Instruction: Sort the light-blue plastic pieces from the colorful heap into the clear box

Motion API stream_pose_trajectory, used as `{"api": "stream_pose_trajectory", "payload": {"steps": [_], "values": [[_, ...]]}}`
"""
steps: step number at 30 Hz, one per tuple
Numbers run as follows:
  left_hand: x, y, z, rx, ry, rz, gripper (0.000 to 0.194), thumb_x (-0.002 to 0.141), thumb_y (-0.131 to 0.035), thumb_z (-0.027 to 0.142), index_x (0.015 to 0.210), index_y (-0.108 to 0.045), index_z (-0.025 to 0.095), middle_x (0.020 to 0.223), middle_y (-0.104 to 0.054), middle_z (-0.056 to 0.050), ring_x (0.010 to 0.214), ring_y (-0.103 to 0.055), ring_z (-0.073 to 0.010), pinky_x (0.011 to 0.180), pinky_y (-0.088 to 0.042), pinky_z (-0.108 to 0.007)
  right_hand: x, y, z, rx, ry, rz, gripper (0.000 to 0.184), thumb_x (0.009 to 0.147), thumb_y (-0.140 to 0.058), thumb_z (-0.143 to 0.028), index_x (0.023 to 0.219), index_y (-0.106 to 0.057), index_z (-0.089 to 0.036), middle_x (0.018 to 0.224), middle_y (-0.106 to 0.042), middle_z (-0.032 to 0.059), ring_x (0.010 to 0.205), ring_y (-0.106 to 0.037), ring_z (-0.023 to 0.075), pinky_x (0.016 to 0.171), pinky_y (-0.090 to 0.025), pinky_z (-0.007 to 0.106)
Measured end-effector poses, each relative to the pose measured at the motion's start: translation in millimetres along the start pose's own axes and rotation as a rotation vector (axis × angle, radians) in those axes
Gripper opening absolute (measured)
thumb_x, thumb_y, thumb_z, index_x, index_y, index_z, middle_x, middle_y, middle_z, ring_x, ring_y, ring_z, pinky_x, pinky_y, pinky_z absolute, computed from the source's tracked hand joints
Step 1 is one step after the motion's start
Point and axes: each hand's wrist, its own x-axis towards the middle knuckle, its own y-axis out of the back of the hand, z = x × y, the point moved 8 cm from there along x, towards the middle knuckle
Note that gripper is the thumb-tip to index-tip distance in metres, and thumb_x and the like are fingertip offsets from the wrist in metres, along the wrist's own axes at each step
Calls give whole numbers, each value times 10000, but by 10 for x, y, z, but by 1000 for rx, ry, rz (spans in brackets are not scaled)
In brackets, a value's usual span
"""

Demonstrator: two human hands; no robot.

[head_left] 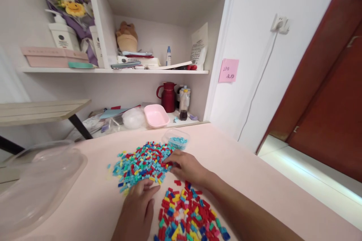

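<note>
A heap of small toy building bricks (141,162), mostly light blue with red, yellow and green among them, lies on the pink tabletop. My right hand (186,165) reaches in at the heap's right edge. Its fingers are bent and apart, with the tips at some red bricks. At the near edge of the heap rests my left hand (138,205), fingers and thumb apart, close to a few yellow bricks and holding nothing visible. Between my forearms spreads a second group of bricks (188,214), largely red, yellow and blue. A clear plastic tub (181,135) of light blue pieces stands behind my right hand.
Large clear plastic containers (42,180) sit at the table's left. Beyond the table's back edge are a pink tray (156,116), a dark red jug (168,98) and a bottle of dark liquid (184,105). A shelf (118,70) overhangs that area.
</note>
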Motion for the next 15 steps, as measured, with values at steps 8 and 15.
{"api": "stream_pose_trajectory", "payload": {"steps": [8, 15], "values": [[-55, -55, -62, 2, -40, 18, 439, 793, -445, 139, 1130, -647, 335, 1304, -582, -34, 1192, -536, -250, 958, -469, -510, -35, -95, -182, 17, 101, -40, 348, 826, -575, -192, 1150, -633, -305, 1071, -613, 22, 978, -573, 161, 862, -434, 255], [-50, 17, -178, -178, 39, 115, 428, 828, -390, 135, 1124, -644, 312, 1362, -505, -31, 1254, -478, -215, 1018, -430, -456, 5, 135, -83, 124, -8, 23, 220, 778, -566, -140, 954, -676, -213, 903, -662, 11, 802, -593, 138, 727, -444, 228]]}}
